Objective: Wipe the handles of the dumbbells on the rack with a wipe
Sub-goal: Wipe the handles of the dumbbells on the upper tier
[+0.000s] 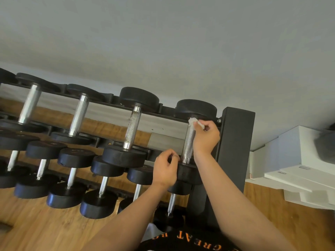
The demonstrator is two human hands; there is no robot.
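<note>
The right hand [205,137] pinched the wipe [194,122] at the far end of the handle [188,142]; wrapping it round and drawing nearward seemed best, the left hand [165,167] curled by the near end, hold unclear.

Pale grey wall [163,42], wood-plank floor [36,225], white stacked boxes [290,151] at right

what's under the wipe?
The far end of the rightmost top handle, by its black head. The wipe, pinched by the right hand, hides that stretch.
</note>
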